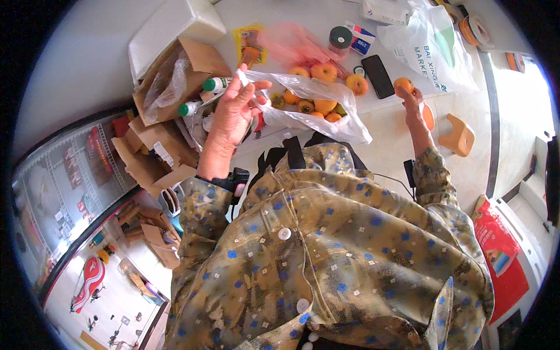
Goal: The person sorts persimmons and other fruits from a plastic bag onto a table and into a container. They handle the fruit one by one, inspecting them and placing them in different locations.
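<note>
My left hand (240,105) is raised at the left end of a white plastic bag (306,85), with thumb and fingers about a pinch of its thin film. Inside the bag's mouth lie several orange persimmons (324,106), some with green-brown calyxes. Off to the right, my right hand (411,97) has its fingers around an orange fruit (403,85), which looks like a persimmon. Beyond the bag, several yellow-red apples (323,72) lie by a pink plastic bag (293,41). A black smartphone (377,76) rests between the apples and my right hand.
Cardboard boxes (164,92) and green-capped bottles (210,85) stand at the left. A dark-lidded jar (340,37) sits at the far side, beside a blue and red box (362,40). A printed white shopping bag (426,52) lies far right. An orange plastic stool (457,135) stands on the floor.
</note>
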The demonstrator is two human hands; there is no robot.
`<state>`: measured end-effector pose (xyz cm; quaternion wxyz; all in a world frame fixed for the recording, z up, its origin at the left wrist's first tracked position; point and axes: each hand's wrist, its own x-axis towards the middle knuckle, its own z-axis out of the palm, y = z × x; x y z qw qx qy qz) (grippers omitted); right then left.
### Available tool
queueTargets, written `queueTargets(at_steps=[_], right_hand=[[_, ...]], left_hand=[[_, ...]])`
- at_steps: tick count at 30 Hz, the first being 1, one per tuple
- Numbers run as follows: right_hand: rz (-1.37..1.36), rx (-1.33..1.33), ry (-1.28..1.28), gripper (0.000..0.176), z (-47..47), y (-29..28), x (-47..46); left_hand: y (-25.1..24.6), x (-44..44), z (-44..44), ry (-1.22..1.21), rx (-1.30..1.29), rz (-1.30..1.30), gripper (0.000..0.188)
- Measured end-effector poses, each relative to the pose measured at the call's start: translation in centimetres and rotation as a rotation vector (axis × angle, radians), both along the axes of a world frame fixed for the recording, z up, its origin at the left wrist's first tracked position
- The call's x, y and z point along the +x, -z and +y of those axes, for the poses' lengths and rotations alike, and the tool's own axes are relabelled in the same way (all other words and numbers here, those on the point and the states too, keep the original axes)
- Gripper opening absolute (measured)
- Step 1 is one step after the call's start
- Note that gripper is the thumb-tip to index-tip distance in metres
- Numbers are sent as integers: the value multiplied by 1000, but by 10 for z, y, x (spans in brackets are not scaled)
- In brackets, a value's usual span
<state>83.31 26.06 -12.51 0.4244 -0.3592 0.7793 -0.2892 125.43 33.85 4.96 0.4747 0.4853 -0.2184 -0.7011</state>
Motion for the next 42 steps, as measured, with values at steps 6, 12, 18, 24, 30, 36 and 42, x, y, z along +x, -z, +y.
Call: queueTargets(at_steps=[6,12,18,24,30,36,42], right_hand=[[401,164,100,76,-13,93,-52],[509,339,22,73,-54,86,-39],[772,140,-253,77,-65,114,-24],[747,106,-217,74,-67,106,-18],[-311,181,-212,61,-18,-23,52],[-85,11,-346,69,-19,-28,120],[-372,-169,-280,55,-75,45,167]], left_hand=[[-1,-11,-20,-32,22,-56,67],[-7,-15,-27,-8,61,-160,69],[-6,-15,-24,-70,119,-163,71],[0,-10,-26,-67,105,-97,77],[9,-2,-22,-93,53,-10,73],[15,9,-17,-122,54,32,71],[19,14,-10,-106,52,97,70]])
